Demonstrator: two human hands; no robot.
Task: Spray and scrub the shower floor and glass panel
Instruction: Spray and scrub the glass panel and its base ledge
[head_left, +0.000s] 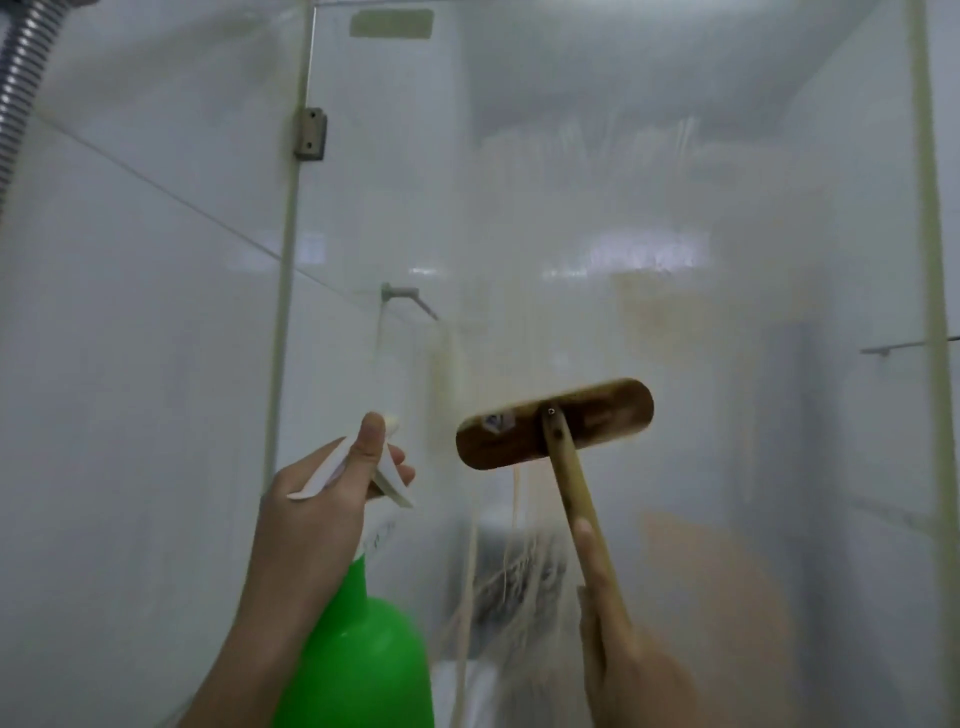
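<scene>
A cloudy glass panel (597, 218) fills the view ahead, streaked with pale runs of liquid. My left hand (317, 504) grips a green spray bottle (363, 654) by its white trigger head (358, 467), nozzle aimed at the glass. My right hand (623, 660) holds the wooden handle (576, 499) of a scrub brush. Its brown oval wooden head (556, 423) is pressed against the glass at mid-height, just right of the bottle's nozzle. The shower floor is out of view.
A white tiled wall (130, 312) stands on the left, with a ribbed metal shower hose (21, 78) at the top left corner. A metal hinge (310, 133) joins the glass edge. A small bracket (400, 294) shows behind the glass.
</scene>
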